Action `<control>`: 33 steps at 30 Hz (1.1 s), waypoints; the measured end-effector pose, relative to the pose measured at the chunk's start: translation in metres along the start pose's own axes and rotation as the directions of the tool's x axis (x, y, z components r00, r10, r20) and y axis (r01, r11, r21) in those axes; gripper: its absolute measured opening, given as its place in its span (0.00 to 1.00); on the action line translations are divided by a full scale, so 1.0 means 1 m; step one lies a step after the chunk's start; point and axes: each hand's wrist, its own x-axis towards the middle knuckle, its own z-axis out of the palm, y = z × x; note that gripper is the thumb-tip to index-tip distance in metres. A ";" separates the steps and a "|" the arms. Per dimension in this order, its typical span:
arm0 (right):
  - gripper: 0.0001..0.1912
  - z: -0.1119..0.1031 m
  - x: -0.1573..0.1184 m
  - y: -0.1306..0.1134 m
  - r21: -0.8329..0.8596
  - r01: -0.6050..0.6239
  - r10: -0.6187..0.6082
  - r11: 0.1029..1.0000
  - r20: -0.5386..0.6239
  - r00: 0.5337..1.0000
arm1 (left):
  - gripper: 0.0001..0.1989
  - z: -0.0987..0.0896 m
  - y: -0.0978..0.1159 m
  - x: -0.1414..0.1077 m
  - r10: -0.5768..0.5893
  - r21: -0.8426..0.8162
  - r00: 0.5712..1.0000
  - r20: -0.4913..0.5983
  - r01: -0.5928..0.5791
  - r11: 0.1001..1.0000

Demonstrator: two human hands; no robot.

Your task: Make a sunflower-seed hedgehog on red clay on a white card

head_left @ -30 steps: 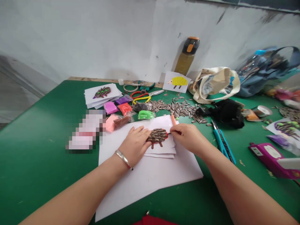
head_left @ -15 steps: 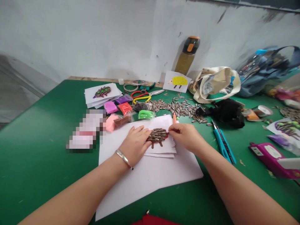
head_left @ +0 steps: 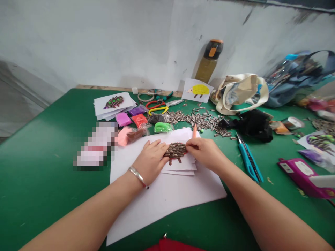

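My left hand lies flat with fingers stretched out, its fingertips at the left edge of a hedgehog picture. Overlapping striped sunflower seeds cover the hedgehog's body, with a little red showing at its right end and two brown legs below. It is on a white card atop other cards and larger white paper. My right hand pinches at the picture's right end; the sunflower seed in its fingertips is mostly hidden now. Just behind that hand an orange stick-like thing points up.
Loose sunflower seeds are heaped behind the paper. Clay packs, including a green one, and scissors lie to their left. A teal craft knife rests right of my right hand. Bags and a bottle stand behind.
My right hand has shifted slightly left, bringing its pinched fingertips against the right end of the seed-covered body. My left hand has stayed in place.
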 end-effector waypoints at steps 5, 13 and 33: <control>0.09 -0.006 -0.001 0.003 -0.065 0.010 -0.013 0.998 -0.057 0.998 | 0.18 0.000 -0.001 0.000 0.006 -0.013 1.000 0.013 -0.006 1.000; 0.11 -0.003 -0.002 0.003 -0.156 0.034 -0.035 0.987 0.000 0.999 | 0.18 0.001 -0.001 -0.001 0.010 -0.020 1.000 0.002 -0.010 1.000; 0.11 -0.005 -0.001 0.003 -0.152 0.058 -0.058 0.987 -0.001 0.998 | 0.16 -0.003 0.002 0.001 0.004 -0.006 1.000 0.006 -0.004 1.000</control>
